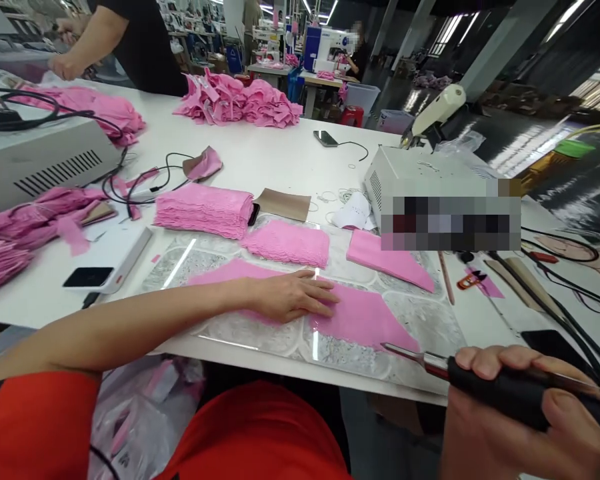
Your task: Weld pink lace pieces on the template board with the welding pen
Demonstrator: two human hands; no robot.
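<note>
My left hand (293, 297) lies flat with its fingers spread on a pink fabric piece (357, 313), near the join with another pink piece (220, 272) on its left. My right hand (525, 407) is wrapped round a black-handled handheld cutter (500, 387) at the lower right. Its pointed metal tip is at the right lower corner of the pink piece; whether it touches the cloth I cannot tell. Beneath the cloth is a clear, glossy sheet over a grey stone-patterned mat (340, 353). Just beyond lie a low stack of pink pieces (287, 243) and a folded pink strip (387, 259).
A taller pink stack (205, 210) and a brown card (283, 204) lie farther back. Grey boxes (425, 180) (50, 163) stand at both sides with black cables. Orange-handled snips (470, 280) lie right, a white power bank (110, 260) left. Another person (140, 47) stands across the table.
</note>
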